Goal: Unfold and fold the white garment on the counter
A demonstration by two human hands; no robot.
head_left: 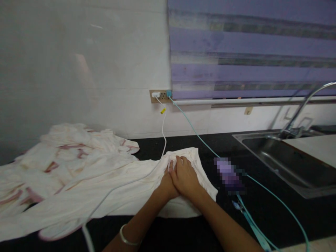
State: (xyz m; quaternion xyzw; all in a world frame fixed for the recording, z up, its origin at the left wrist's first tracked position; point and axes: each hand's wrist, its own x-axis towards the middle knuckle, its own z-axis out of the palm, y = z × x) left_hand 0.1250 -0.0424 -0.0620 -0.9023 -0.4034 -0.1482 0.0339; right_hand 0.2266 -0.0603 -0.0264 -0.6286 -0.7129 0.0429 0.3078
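A white garment lies spread along the counter, its right end flattened under both hands. My right hand rests palm down on that end, with its fingers stretched out and nothing gripped. Beside it and partly beneath it, my left hand presses on the same fabric. The left fingers look extended, though some are covered by the right hand. At the left, the white fabric is bunched in a loose heap with reddish and brown markings. A white cable runs across the garment, left of my hands.
Right of the garment, a blurred purple item lies on the black counter, with a teal cable and a lanyard near it. Farther right is a steel sink with a faucet. A wall socket holds two plugs.
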